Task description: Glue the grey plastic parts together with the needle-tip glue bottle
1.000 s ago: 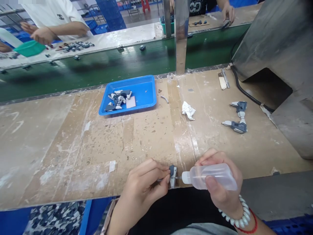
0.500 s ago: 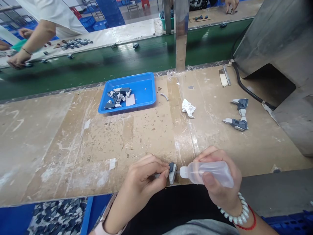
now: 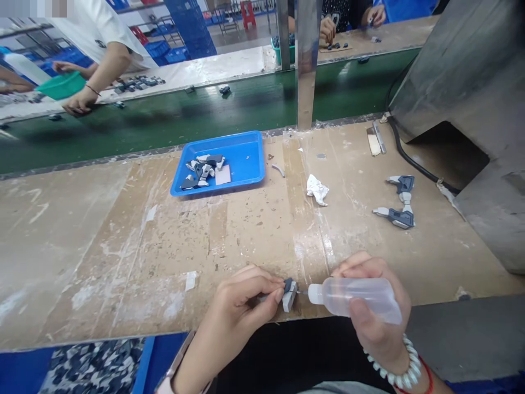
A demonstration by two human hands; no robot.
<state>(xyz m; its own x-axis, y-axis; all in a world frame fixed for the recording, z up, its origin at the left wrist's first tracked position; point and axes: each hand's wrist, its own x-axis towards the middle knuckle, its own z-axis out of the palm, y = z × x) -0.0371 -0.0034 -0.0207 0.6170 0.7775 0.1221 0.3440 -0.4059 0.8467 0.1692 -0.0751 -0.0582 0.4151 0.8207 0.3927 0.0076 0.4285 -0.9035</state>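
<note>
The left hand (image 3: 241, 303) pinched a small gray-and-white part (image 3: 289, 298) between thumb and fingers at the near edge of the tabletop (image 3: 254, 235), while the right hand (image 3: 379, 336) was wrapped around a clear plastic bottle (image 3: 346, 290), thumb on the near side. The part sat in the gap between the hands, right at the left fingertips and well short of the right ones, so the left hand was by far the nearer. Its long axis ran mostly away from the person, the far end leaning a little to the right; the bottle lay almost level across that line, cap to the left and base slightly nearer the body. Its thin nozzle (image 3: 302, 292) pointed at the part's right side, so close that whether the two touched could not be told. Farther out, a crumpled white paper (image 3: 317, 190) lay beyond the hands, and a jointed gray-and-white piece (image 3: 406, 200) rested to the right, well apart from the bottle. Beyond and to the left stood a blue tray (image 3: 246, 158) with similar pieces (image 3: 200, 171) in its left half, and past it ran a green belt (image 3: 164, 128).
</note>
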